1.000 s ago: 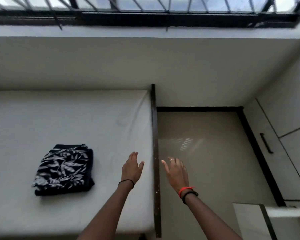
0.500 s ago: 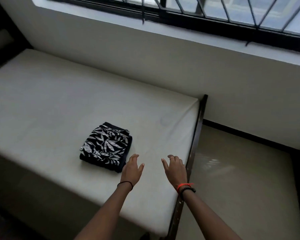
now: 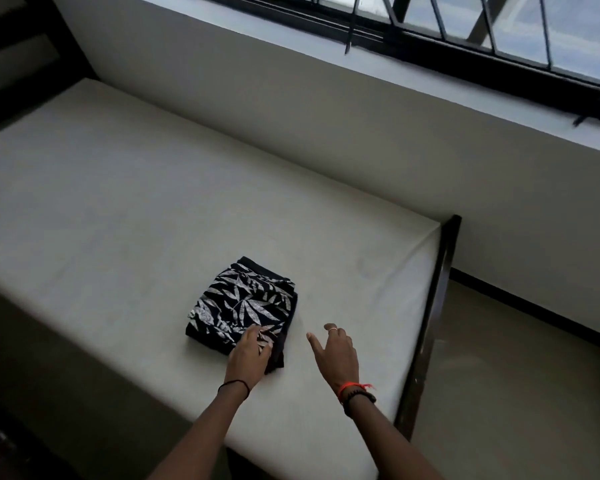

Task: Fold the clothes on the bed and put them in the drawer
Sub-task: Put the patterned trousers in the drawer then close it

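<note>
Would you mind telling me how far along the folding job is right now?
Done: the leaf-print garment lies folded on the bed. In hand: the left hand grips its near corner, while the right hand hovers open beside it. Left: carrying it to the drawer, which is not in view.

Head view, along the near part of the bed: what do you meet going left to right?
Folded leaf-print garment → right hand → dark bed rail → floor. The left hand overlaps the garment, so it is left out.
</note>
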Tool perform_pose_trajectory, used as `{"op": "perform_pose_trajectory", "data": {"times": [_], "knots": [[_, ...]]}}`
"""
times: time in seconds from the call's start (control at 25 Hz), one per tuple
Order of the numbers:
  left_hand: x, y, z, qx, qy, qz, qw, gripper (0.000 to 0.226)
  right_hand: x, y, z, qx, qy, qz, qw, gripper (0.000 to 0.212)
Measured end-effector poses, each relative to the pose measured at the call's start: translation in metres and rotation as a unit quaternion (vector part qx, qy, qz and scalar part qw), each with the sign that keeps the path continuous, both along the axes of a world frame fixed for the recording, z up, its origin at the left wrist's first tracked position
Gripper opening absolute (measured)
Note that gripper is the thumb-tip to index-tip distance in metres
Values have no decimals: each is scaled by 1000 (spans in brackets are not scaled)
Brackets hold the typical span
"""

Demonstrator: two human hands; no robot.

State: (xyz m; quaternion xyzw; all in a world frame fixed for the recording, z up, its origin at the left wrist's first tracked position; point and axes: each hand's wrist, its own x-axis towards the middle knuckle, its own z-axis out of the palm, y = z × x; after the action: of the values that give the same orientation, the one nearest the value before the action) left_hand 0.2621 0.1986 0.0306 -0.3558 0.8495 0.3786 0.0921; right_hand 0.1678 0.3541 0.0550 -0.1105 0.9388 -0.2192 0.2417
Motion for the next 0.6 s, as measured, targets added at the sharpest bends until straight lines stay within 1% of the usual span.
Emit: {"op": "perform_pose_trajectory", "data": {"times": [0.08,0.2,0.32,0.4,0.48,0.6], "knots": [[-4,-31,-16,14,-19,-5,1000,51,-2,-31,-14,8,-20,-20,1000,58],[-7,-75,-35,26,-40,-24,999,49,-6,-72,-35,36,-18,-13,999,61],[-8,-117,-51,11,-65,-41,997,51,-11,-111,-49,43,-33,-25,998,66],[-11,-142,-63,-17,-79,-46,996,54,-14,-131,-61,66,-40,-32,997,76],[-18,-160,-74,-40,-98,-44,993,59,-18,-143,-78,108,-49,-38,992,89],[-34,-178,-88,-34,-122,-42,991,83,-28,-154,-104,116,-98,-111,982,111]]}}
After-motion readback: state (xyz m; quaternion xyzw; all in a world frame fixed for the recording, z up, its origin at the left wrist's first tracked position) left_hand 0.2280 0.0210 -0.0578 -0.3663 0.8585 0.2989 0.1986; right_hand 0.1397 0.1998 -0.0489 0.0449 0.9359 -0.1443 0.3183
